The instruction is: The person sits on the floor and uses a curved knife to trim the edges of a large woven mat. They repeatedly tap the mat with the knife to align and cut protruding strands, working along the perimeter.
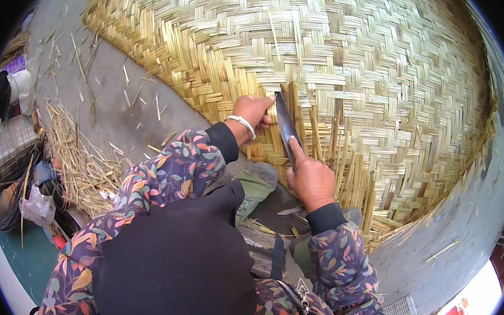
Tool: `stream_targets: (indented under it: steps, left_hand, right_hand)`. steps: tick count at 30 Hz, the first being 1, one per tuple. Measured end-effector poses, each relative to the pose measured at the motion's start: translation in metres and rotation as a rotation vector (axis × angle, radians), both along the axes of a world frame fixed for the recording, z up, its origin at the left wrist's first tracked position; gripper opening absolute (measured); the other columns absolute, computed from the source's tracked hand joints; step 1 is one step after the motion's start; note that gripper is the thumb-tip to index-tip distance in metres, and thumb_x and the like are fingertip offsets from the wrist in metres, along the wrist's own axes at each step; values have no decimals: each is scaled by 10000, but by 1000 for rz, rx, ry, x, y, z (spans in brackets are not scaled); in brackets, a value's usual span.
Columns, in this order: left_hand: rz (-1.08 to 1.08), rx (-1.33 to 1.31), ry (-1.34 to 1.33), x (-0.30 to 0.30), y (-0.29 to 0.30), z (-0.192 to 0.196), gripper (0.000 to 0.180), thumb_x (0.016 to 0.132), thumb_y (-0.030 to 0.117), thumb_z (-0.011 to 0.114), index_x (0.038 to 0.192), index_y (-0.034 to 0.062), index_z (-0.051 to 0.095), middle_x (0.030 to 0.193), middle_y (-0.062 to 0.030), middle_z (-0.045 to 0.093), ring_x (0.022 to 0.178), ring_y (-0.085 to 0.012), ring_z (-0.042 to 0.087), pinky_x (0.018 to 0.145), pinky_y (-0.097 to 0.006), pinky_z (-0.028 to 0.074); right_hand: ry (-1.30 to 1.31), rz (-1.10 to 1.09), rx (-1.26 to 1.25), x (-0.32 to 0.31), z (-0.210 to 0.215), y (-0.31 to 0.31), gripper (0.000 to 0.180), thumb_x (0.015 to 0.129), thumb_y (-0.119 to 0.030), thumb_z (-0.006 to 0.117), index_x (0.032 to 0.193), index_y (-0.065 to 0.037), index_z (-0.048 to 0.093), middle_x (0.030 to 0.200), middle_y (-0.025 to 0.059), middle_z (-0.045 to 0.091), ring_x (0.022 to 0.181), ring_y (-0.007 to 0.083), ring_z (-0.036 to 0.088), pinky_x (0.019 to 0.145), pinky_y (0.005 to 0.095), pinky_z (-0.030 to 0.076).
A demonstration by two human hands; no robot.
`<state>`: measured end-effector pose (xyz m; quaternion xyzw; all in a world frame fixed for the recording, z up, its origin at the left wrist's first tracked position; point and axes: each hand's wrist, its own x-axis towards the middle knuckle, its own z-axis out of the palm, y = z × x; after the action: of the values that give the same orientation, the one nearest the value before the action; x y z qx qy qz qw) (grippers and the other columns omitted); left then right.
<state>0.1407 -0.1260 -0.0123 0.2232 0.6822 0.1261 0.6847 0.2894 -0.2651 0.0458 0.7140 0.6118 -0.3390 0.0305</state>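
1. Clamps the right grip (312,179) around the near end of a dark-bladed knife (286,123), with forefinger laid along the blade.
2. Points the blade away from the right grip and leftward, with tip just beside the left grip (251,114).
3. Bends thumb and fingers of the left grip against yellow strips (274,125) at the near edge of a woven mat (389,67); cannot tell whether a strip is clamped between them.
4. Has the woven mat spread beyond both grips and off to their right, beneath the knife.
5. Has loose strip ends (354,180) jutting out just right of the right grip.
6. Wears a white bracelet (243,123) just behind the left grip, and floral sleeves (341,262) behind both.
7. Has a straw pile (82,165) on the grey floor (133,92), well left of the left grip.
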Motion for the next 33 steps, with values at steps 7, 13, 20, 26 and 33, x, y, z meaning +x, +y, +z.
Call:
stream_targets:
  steps: [7, 13, 20, 26, 33]
  left_hand:
    - [-766, 587, 349, -25, -6, -5, 427, 790, 433, 771, 743, 28, 645, 642, -139, 629, 592, -261, 650, 546, -391, 496]
    - [-1013, 896, 665, -23, -5, -19, 479, 807, 562, 687, 742, 94, 613, 649, -124, 613, 600, -317, 601, 533, -427, 456]
    - [-735, 857, 467, -16, -13, -22, 341, 879, 413, 649, 888, 74, 613, 743, -137, 660, 649, -320, 642, 572, -431, 490]
    - [-302, 520, 79, 15, -25, -6, 444, 909, 107, 623, 1284, -87, 487, 965, -145, 693, 618, -168, 675, 571, -282, 539]
    - [-276, 355, 14, 27, -15, 8, 412, 899, 107, 658, 1244, -60, 505, 913, -57, 651, 581, -99, 618, 519, -243, 528]
  right_hand:
    - [-14, 20, 43, 4, -1, -6, 641, 779, -254, 672, 1394, -253, 492, 701, 112, 665, 594, 296, 663, 541, 438, 535]
    - [-164, 143, -96, 47, 42, -53, 692, 755, -233, 681, 1413, -274, 471, 681, 113, 626, 585, 289, 642, 534, 417, 521]
    - [81, -35, -19, 96, 77, -83, 718, 731, -193, 686, 1413, -282, 483, 687, 144, 622, 610, 318, 641, 555, 427, 519]
    - [473, -382, -89, 98, 68, -65, 679, 736, -91, 650, 1397, -180, 520, 898, 194, 683, 686, 170, 661, 683, 290, 523]
    - [608, -370, -98, 90, 63, -62, 652, 759, -73, 650, 1394, -158, 525, 975, 137, 697, 792, 109, 645, 752, 264, 511]
